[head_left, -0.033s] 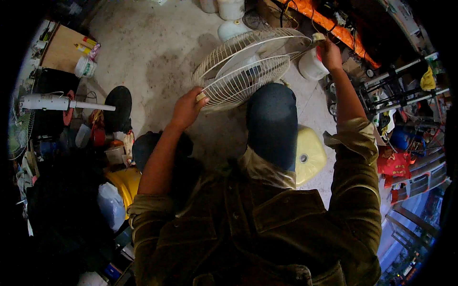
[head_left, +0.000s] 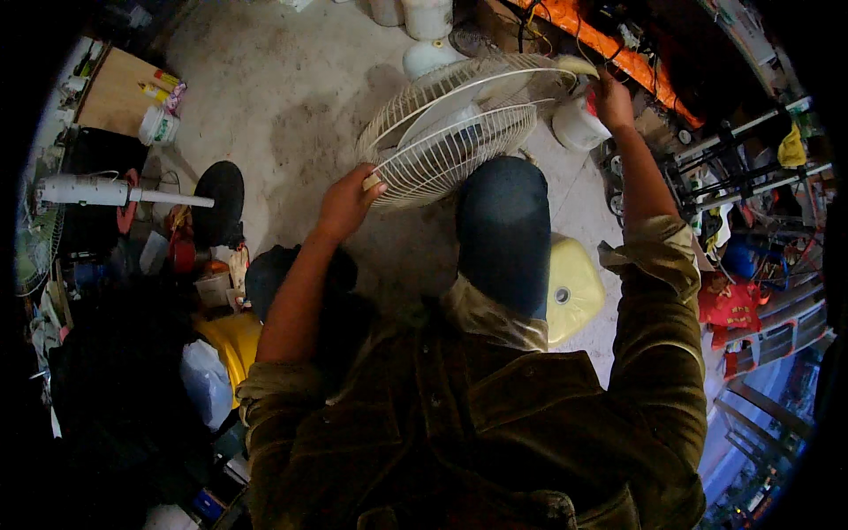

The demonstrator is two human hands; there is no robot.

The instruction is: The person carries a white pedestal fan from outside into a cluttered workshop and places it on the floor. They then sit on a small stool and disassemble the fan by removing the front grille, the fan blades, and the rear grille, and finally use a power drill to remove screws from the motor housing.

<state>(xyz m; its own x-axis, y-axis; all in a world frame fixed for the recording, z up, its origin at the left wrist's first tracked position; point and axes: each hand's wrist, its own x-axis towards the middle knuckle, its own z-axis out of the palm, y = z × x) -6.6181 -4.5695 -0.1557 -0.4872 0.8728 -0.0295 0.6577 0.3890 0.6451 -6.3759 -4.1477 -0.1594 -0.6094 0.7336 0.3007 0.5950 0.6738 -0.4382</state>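
A wire fan guard (head_left: 442,168) with a fan blade inside it stands tilted before my knees, its front and back cages spread apart on the near side. My left hand (head_left: 349,199) is closed on the left edge of the guard, the thumb over a small pale yellow piece at the rim. My right hand (head_left: 613,102) is closed at the far right edge, where a pale yellow strip (head_left: 579,65) runs from its fingers along the rim. Whether that strip joins the piece at my left hand I cannot tell.
A white bucket (head_left: 579,124) stands beyond the guard, near a pale round container (head_left: 431,57). A yellow stool (head_left: 576,291) is by my right knee. On the left lie a fan stand with a round black base (head_left: 219,203) and a wooden board (head_left: 119,88).
The pale yellow strip at my right hand has swung left and now lies along the rim. The guard has tipped very slightly; my left hand stays in place.
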